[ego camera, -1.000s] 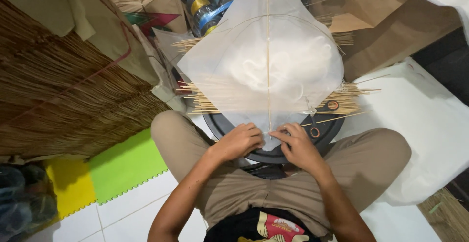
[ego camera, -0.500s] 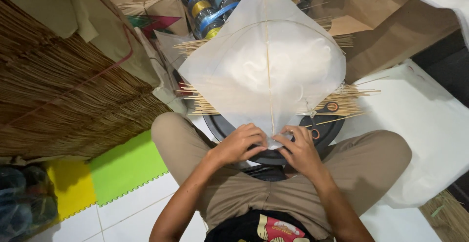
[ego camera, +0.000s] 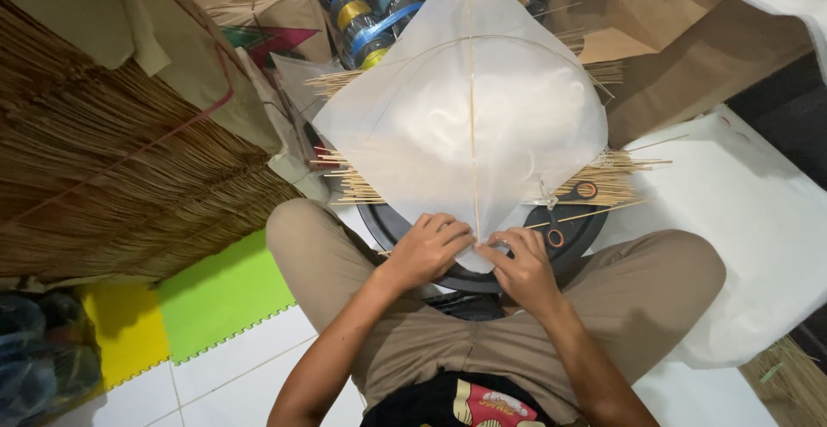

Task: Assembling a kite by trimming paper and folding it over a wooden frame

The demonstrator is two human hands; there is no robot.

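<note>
While the person sits cross-legged with a round black tray (ego camera: 568, 250) resting against the knees, both hands work at the near tip of a white paper kite (ego camera: 517, 125), which lies flat over that tray with its point towards the body. On the near rim of the tray, the left hand (ego camera: 428, 248) pinches the paper's edge with curled fingers, and the right hand (ego camera: 521, 263) presses thumb and fingertips narrowly on the same tip, apparently to hold the paper tight against the thin bamboo spine (ego camera: 472, 108). Scissors (ego camera: 568, 211) with dark handles lie on the tray just right of the kite's tip, within reach. Bundles of bamboo sticks (ego camera: 603, 181) stick out beyond the tray under the kite. Farther past the tray stand spools of coloured thread (ego camera: 362, 5) and brown cardboard (ego camera: 672, 56). Left of the tray hangs a reed mat (ego camera: 112, 168).
</note>
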